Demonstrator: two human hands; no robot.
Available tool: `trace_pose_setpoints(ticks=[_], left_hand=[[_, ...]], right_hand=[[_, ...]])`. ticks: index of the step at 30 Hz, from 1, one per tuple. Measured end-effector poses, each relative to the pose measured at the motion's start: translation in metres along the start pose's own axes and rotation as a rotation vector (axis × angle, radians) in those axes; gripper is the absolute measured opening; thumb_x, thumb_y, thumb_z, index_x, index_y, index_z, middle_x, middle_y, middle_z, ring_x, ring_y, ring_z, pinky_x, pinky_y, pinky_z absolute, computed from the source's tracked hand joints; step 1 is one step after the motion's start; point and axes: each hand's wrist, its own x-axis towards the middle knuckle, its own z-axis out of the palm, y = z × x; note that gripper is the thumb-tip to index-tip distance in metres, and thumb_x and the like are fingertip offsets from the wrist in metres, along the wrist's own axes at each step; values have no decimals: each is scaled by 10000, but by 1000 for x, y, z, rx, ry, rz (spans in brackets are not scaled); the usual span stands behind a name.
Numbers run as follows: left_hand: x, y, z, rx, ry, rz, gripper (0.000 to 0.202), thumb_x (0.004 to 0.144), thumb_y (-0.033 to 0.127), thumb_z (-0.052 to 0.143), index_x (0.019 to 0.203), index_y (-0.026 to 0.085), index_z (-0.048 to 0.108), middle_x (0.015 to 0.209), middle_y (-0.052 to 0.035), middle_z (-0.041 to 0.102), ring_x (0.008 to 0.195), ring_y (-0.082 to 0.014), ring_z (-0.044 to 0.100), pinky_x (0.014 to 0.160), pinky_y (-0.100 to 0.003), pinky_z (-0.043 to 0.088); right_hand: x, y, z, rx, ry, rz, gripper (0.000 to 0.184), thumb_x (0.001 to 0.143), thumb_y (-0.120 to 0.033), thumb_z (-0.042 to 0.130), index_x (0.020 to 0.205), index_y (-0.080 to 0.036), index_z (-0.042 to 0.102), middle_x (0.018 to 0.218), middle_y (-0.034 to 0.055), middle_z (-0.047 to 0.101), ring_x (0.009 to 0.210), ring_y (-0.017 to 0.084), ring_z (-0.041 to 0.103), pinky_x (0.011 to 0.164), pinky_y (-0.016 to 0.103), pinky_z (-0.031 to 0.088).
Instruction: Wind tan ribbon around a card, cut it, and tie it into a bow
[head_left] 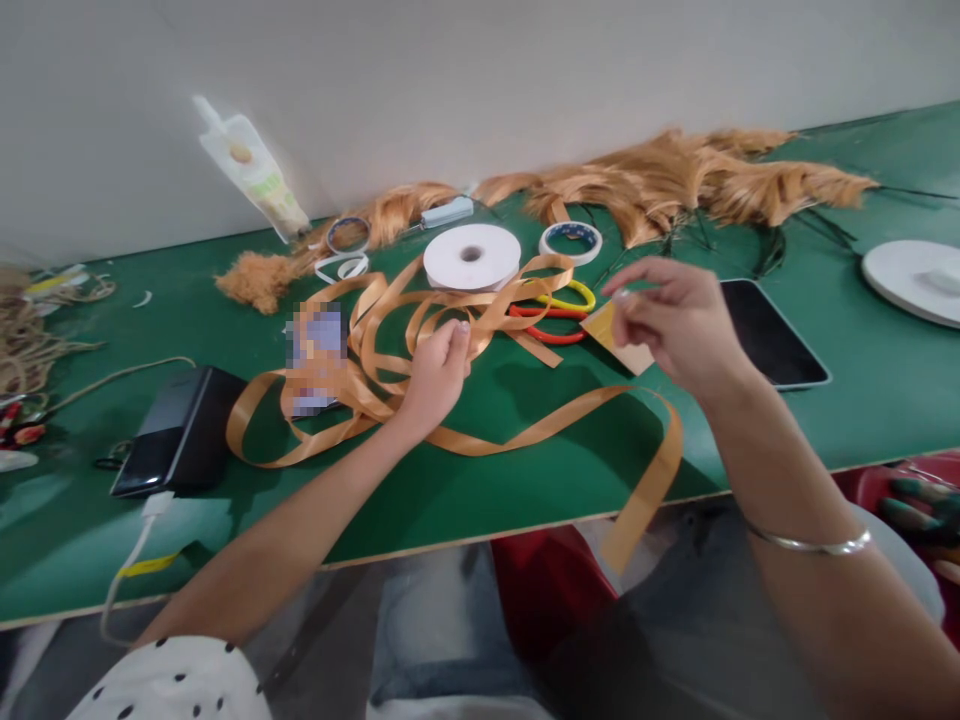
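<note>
My left hand (439, 375) is closed like a fist with the thumb on top, around a strand of the orange-tan satin ribbon (555, 425). Loose loops of that ribbon spread over the table around the hand, and one end hangs over the front edge. Above the table to the right, my right hand (679, 325) has its fingers curled together. What they hold, if anything, cannot be made out. A tan and yellow square piece (634, 355) lies just below those fingers. Scissors with red and yellow handles (551, 335) are between the hands, partly under ribbon.
A white spool (454, 250) and a tape roll (551, 240) stand behind the ribbon. Bundles of tan fibre (645, 185) line the wall. A dark tablet (772, 335) lies right, near a white disc (911, 275). A black device (180, 430) with a white cable is left.
</note>
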Motion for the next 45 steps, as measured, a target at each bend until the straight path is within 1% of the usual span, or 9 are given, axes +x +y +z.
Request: trace_pose_setpoints(ticks=[3, 6, 9, 13, 15, 20, 26, 38, 45], left_hand=[[1, 0, -1, -9, 28, -26, 397, 911, 465, 345, 614, 202, 348, 458, 55, 342, 393, -73, 347, 402, -215, 271], [0, 0, 0, 19, 4, -20, 393, 912, 449, 353, 608, 202, 329, 465, 53, 351, 405, -72, 358, 413, -212, 279], [-2, 0, 2, 36, -34, 8, 397, 908, 462, 356, 609, 202, 322, 474, 54, 348, 419, -76, 373, 421, -212, 280], [-3, 2, 2, 26, -46, 9, 414, 895, 492, 365, 605, 199, 336, 478, 56, 329, 413, -74, 364, 409, -216, 257], [-3, 3, 2, 12, -75, 2, 388, 868, 500, 428, 635, 190, 423, 471, 60, 337, 395, -69, 341, 393, -219, 227], [-3, 3, 3, -52, -81, 45, 277, 777, 448, 601, 748, 173, 619, 634, 9, 589, 545, -99, 528, 477, -216, 356], [-4, 3, 3, -194, 11, -97, 291, 840, 436, 527, 679, 194, 498, 359, 86, 352, 301, -54, 317, 331, -196, 226], [-1, -8, 7, -303, 171, -85, 289, 857, 426, 504, 684, 204, 438, 353, 105, 316, 292, -45, 296, 320, -175, 222], [-1, -3, 8, -416, 227, -141, 267, 859, 374, 514, 677, 193, 439, 350, 110, 312, 287, -34, 261, 315, -167, 211]], right_hand=[[-4, 6, 6, -661, -170, -82, 209, 737, -123, 499, 877, -148, 652, 517, 2, 570, 523, 134, 507, 522, 261, 295], [-4, 11, 9, -1090, -104, -90, 282, 799, -165, 469, 1004, -155, 663, 692, 64, 661, 618, 181, 563, 551, 273, 308], [-4, 10, 12, -1280, -21, -12, 311, 871, -216, 400, 1045, -169, 653, 747, 91, 683, 629, 200, 584, 538, 275, 294], [-5, 9, 16, -1287, 27, -24, 326, 897, -217, 364, 1026, -170, 660, 752, 81, 690, 648, 190, 593, 544, 266, 295], [-6, 10, 18, -1243, 65, -54, 327, 892, -199, 362, 1034, -168, 655, 760, 72, 692, 648, 178, 590, 546, 259, 299], [-6, 15, 20, -1190, 153, -105, 314, 875, -193, 373, 995, -163, 661, 749, 68, 690, 635, 166, 578, 543, 259, 294], [-8, 15, 28, -1176, 132, -127, 304, 861, -184, 369, 948, -155, 659, 740, 68, 682, 604, 159, 561, 533, 258, 273], [-11, 12, 38, -1265, 73, -91, 286, 861, -162, 355, 904, -145, 637, 728, 75, 668, 603, 170, 561, 514, 260, 220], [-11, 13, 42, -1294, 62, -73, 296, 864, -177, 346, 896, -149, 639, 712, 70, 664, 546, 152, 524, 498, 261, 189]])
